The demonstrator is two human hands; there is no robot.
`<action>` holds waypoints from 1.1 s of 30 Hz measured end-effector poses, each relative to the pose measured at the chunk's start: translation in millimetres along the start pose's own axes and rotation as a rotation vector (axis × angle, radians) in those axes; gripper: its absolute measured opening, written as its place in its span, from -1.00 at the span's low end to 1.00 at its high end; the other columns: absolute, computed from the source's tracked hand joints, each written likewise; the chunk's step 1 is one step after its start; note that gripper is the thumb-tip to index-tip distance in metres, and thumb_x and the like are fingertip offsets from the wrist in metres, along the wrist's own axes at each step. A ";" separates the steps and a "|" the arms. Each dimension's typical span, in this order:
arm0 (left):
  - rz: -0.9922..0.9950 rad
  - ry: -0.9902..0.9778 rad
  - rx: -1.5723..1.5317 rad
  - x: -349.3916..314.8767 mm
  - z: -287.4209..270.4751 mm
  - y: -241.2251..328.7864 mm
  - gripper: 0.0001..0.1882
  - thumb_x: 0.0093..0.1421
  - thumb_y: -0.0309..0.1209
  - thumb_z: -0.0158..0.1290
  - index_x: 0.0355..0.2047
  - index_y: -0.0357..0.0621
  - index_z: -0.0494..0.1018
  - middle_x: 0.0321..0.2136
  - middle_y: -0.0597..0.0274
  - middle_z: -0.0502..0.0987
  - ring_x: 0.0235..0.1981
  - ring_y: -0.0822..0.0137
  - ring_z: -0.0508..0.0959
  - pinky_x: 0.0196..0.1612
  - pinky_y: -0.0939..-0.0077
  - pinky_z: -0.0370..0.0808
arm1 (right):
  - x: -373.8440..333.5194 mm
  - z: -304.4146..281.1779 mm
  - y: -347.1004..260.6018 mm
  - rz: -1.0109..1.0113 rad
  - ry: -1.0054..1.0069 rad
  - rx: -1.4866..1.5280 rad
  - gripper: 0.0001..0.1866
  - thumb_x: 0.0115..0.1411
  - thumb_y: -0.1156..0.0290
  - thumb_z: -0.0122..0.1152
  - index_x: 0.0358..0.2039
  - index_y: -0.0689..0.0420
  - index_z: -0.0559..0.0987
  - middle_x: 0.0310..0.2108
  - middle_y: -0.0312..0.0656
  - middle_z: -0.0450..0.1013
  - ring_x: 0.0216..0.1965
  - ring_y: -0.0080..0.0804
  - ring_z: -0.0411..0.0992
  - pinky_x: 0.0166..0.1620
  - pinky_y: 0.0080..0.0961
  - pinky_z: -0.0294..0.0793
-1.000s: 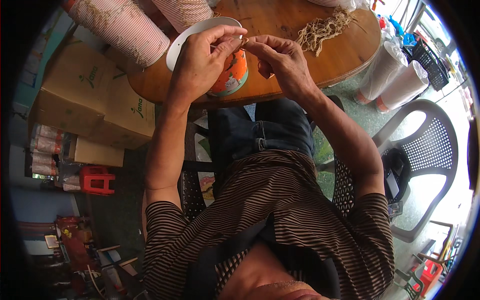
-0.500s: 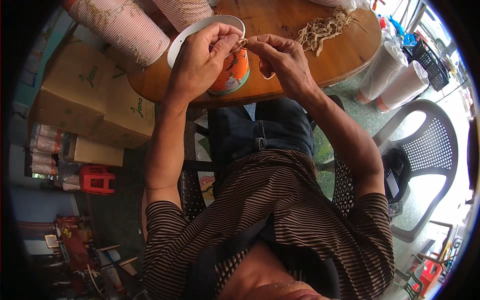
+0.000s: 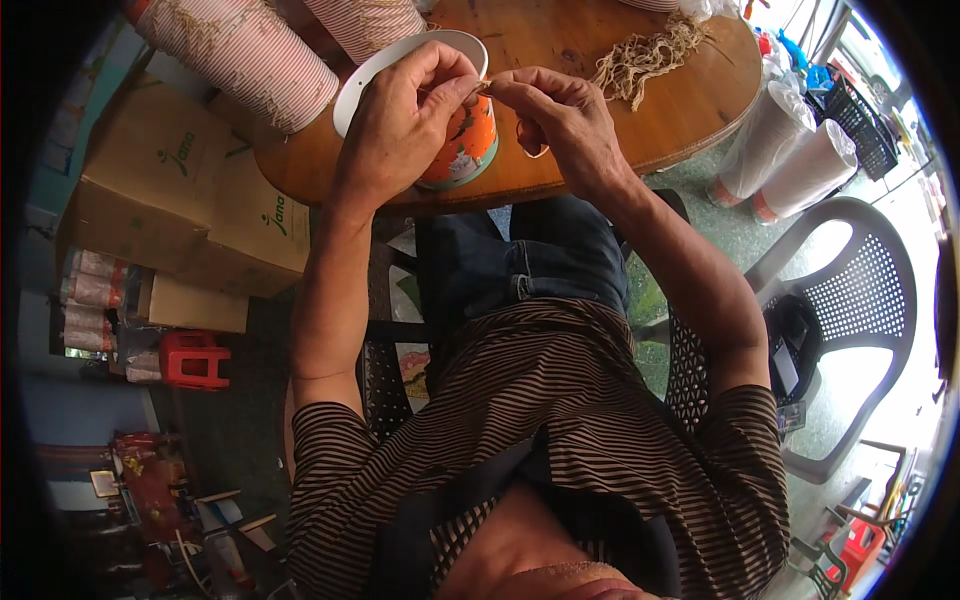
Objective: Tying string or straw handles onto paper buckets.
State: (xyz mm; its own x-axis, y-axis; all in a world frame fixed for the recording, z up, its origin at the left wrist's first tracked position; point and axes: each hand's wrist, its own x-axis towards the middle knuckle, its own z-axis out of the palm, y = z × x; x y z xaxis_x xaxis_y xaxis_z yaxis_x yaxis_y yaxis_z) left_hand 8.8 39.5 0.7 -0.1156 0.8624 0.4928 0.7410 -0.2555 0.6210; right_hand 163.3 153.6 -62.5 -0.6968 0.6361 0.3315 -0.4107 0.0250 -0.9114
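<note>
We see the left hand (image 3: pixel 400 125) and the right hand (image 3: pixel 570 115) meet almost tip to tip, with a thin tan cord (image 3: pixel 484 88) between them. On the left, we see thumb and forefinger closed together, pinching the cord. On the right, thumb and forefinger are closed on it too, the other fingers curled in; a small loop of cord shows just below those curled fingers. How the cord runs inside the pinch is too small for us to tell.

Just below the fingertips we have the bucket (image 3: pixel 474 145), orange-sided with a teal foot, its white mouth leaning up and left behind the left fingers. We cannot tell whether the left hand touches it.

Beneath the fingers spreads the wooden table (image 3: pixel 310 170). Well to the left of them, and a little higher, lies the striped stack (image 3: pixel 250 65), pink and white, with cord along its side. Right of the right fingers we find a loose heap (image 3: pixel 645 65) of tan cord. Farther right, past the table, stand wrapped rolls (image 3: pixel 775 150). Far left of the fingers and lower, we see cartons (image 3: pixel 150 165).
</note>
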 end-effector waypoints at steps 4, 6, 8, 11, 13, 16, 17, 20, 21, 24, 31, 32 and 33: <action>0.006 -0.011 0.016 -1.3 1.0 4.5 -0.89 0.35 -0.48 0.10 -0.21 -0.30 0.50 -0.36 0.36 0.55 -0.29 0.59 0.53 -0.15 0.65 0.49 | -0.9 0.3 -0.3 -0.004 0.021 -0.011 -0.71 0.32 0.21 0.26 -0.20 0.20 0.70 -0.59 -0.41 0.46 -0.62 -0.74 0.30 -0.53 -0.71 0.29; 0.023 -0.030 0.044 -1.9 1.9 8.4 -0.90 0.32 -0.50 0.14 -0.22 -0.29 0.50 -0.37 0.36 0.55 -0.30 0.59 0.53 -0.16 0.65 0.50 | -0.8 -0.1 0.0 -0.003 0.027 0.009 -0.72 0.32 0.23 0.25 -0.21 0.21 0.69 -0.59 -0.40 0.46 -0.62 -0.74 0.31 -0.53 -0.71 0.29; 0.030 -0.012 0.057 -2.1 2.8 7.8 -0.90 0.31 -0.51 0.15 -0.22 -0.28 0.51 -0.38 0.37 0.55 -0.31 0.60 0.53 -0.17 0.67 0.49 | -0.8 -0.3 0.4 -0.018 0.020 0.011 -0.72 0.32 0.24 0.25 -0.21 0.22 0.68 -0.59 -0.40 0.46 -0.62 -0.73 0.31 -0.54 -0.71 0.29; 0.030 0.019 0.043 -2.1 3.1 3.1 -0.91 0.29 -0.53 0.17 -0.22 -0.28 0.52 -0.39 0.40 0.56 -0.33 0.63 0.53 -0.19 0.70 0.49 | -1.2 -0.1 -0.9 -0.026 0.014 0.072 -0.72 0.32 0.24 0.24 -0.20 0.22 0.67 -0.59 -0.40 0.44 -0.62 -0.72 0.31 -0.54 -0.70 0.28; 0.022 0.032 0.017 -2.0 2.7 0.1 -0.91 0.29 -0.54 0.16 -0.22 -0.28 0.52 -0.39 0.41 0.56 -0.34 0.64 0.52 -0.20 0.72 0.48 | -0.8 -0.9 -1.4 -0.020 0.014 0.130 -0.71 0.33 0.23 0.23 -0.19 0.22 0.67 -0.60 -0.40 0.43 -0.62 -0.72 0.30 -0.54 -0.70 0.28; 0.021 0.055 -0.015 -1.9 2.7 -0.4 -0.90 0.28 -0.48 0.17 -0.25 -0.26 0.55 -0.40 0.29 0.62 -0.35 0.51 0.60 -0.21 0.59 0.54 | -0.3 -4.3 -1.5 -0.005 0.014 0.119 -0.66 0.35 0.16 0.22 -0.20 0.22 0.66 -0.60 -0.41 0.40 -0.62 -0.72 0.29 -0.54 -0.70 0.27; 0.010 0.050 -0.019 -2.1 2.7 0.6 -0.90 0.29 -0.49 0.16 -0.24 -0.26 0.57 -0.40 0.29 0.63 -0.35 0.53 0.59 -0.21 0.60 0.54 | -0.4 -4.2 -1.9 0.007 0.005 0.125 -0.64 0.35 0.12 0.21 -0.20 0.22 0.66 -0.60 -0.42 0.40 -0.62 -0.72 0.29 -0.54 -0.70 0.27; 0.000 0.045 -0.024 -3.0 3.2 3.5 -0.89 0.30 -0.49 0.15 -0.22 -0.27 0.60 -0.40 0.30 0.64 -0.36 0.56 0.59 -0.22 0.62 0.54 | -1.4 0.2 -4.6 0.009 0.008 0.083 -0.61 0.35 0.09 0.22 -0.19 0.21 0.67 -0.60 -0.42 0.40 -0.62 -0.72 0.29 -0.54 -0.71 0.28; 0.000 0.045 -0.022 -3.6 3.4 4.9 -0.88 0.30 -0.49 0.14 -0.21 -0.27 0.61 -0.40 0.30 0.64 -0.36 0.57 0.58 -0.22 0.63 0.54 | -2.0 1.7 -5.2 -0.002 0.019 0.038 -0.62 0.35 0.09 0.23 -0.19 0.21 0.67 -0.60 -0.42 0.40 -0.62 -0.72 0.29 -0.54 -0.71 0.28; -0.008 0.049 -0.001 -5.1 3.5 7.9 -0.87 0.31 -0.48 0.14 -0.20 -0.28 0.61 -0.41 0.30 0.64 -0.37 0.57 0.58 -0.22 0.63 0.53 | -0.9 0.2 -1.7 -0.010 -0.002 -0.084 -0.66 0.34 0.14 0.24 -0.18 0.20 0.67 -0.59 -0.42 0.43 -0.61 -0.72 0.31 -0.54 -0.72 0.29; 0.019 0.029 0.072 -3.3 1.5 9.1 -0.87 0.30 -0.46 0.15 -0.23 -0.29 0.60 -0.40 0.29 0.64 -0.37 0.54 0.58 -0.22 0.61 0.54 | -0.3 0.4 1.5 0.020 -0.008 0.040 -0.70 0.35 0.19 0.24 -0.24 0.21 0.66 -0.55 -0.40 0.47 -0.60 -0.72 0.32 -0.53 -0.73 0.31; 0.012 0.010 0.049 -2.7 1.0 8.8 -0.88 0.31 -0.48 0.14 -0.24 -0.30 0.58 -0.38 0.30 0.63 -0.33 0.55 0.58 -0.18 0.63 0.53 | -0.6 0.0 1.9 0.045 -0.012 0.119 -0.70 0.35 0.19 0.24 -0.24 0.21 0.65 -0.55 -0.40 0.46 -0.60 -0.72 0.32 -0.52 -0.72 0.31; 0.005 -0.008 0.028 -2.9 0.1 8.2 -0.90 0.32 -0.49 0.13 -0.24 -0.30 0.56 -0.36 0.32 0.62 -0.29 0.57 0.58 -0.14 0.65 0.52 | -1.0 0.8 1.9 0.072 -0.018 0.199 -0.70 0.34 0.19 0.24 -0.25 0.21 0.65 -0.55 -0.40 0.45 -0.59 -0.71 0.31 -0.50 -0.71 0.30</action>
State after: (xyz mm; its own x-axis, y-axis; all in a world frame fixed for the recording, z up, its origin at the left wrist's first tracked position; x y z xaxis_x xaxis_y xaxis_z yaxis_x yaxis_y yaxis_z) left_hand 15.3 34.9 4.3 -0.1070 0.8648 0.4906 0.7595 -0.2474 0.6016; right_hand 162.7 152.4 -64.3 -0.7378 0.6171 0.2735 -0.4667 -0.1736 -0.8672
